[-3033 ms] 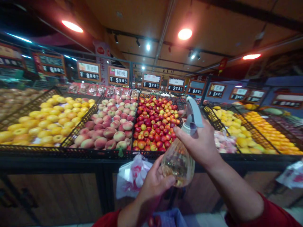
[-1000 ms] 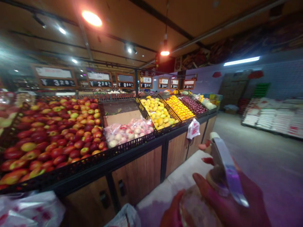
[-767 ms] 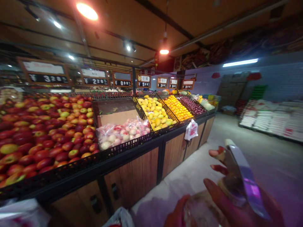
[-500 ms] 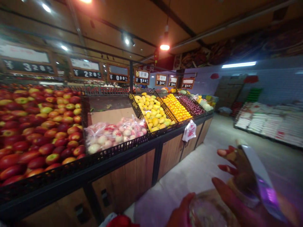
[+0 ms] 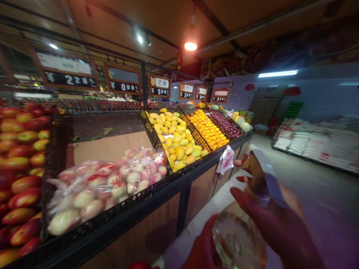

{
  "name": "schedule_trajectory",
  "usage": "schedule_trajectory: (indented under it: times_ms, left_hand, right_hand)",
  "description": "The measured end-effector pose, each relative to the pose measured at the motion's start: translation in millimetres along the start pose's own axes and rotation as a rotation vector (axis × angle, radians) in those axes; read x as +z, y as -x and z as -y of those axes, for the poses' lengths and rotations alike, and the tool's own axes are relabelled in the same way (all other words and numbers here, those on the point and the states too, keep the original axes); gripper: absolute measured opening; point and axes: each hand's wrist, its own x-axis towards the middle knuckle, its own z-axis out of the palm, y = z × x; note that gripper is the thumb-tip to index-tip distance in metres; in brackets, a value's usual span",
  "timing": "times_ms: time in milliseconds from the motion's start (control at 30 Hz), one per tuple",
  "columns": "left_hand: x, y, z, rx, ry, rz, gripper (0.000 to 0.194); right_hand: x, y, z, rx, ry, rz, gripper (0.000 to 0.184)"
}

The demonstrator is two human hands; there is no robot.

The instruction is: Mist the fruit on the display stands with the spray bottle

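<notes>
A clear spray bottle point(image 5: 238, 239) with a grey trigger head point(image 5: 265, 179) is held low at the right of the view. My right hand point(image 5: 277, 228) wraps its neck, fingers round the trigger. My left hand point(image 5: 203, 248) cups the round body from below and to the left. In front of me runs a fruit stand point(image 5: 157, 194) with black crates. The nearest crate holds bagged peaches point(image 5: 106, 183); red nectarines point(image 5: 19, 186) fill the crate at far left.
Farther along the stand are crates of yellow mangoes point(image 5: 174, 138), oranges point(image 5: 209, 129) and dark fruit point(image 5: 228, 125). Price boards point(image 5: 122, 80) hang above. A plastic bag bundle point(image 5: 226, 158) hangs on the stand's front. An aisle floor point(image 5: 322, 198) stretches right, with stacked white sacks point(image 5: 314, 144) by the wall.
The view has swung right along the stand, from the peaches and nectarines toward the aisle. Both hands keep hold of the spray bottle, which rose a little in the last half second.
</notes>
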Motion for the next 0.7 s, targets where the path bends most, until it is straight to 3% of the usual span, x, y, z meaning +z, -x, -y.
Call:
schedule_trajectory:
  times_ms: [167,300,400,533,700]
  left_hand:
    - [-15.7,-21,-32,0.146,0.144,0.078,0.090]
    - [-29.5,-40,-37,0.161,0.099,-0.104,0.086]
    - [-38.1,-57,-44,0.240,0.080,-0.197,0.084]
    - [-42.7,-81,-72,0.357,0.001,-0.283,0.083]
    - [-38.7,-111,-112,0.324,-0.057,-0.310,0.088]
  right_hand:
    - [37,-41,-13,0.037,-0.109,0.064,0.033]
    - [62,-77,-17,0.094,-0.119,0.168,0.050]
    - [82,-108,-20,0.097,-0.146,0.159,0.065]
    - [102,-148,-29,-0.057,-0.236,0.128,0.063]
    - [116,-196,-46,-0.107,-0.490,0.187,0.060]
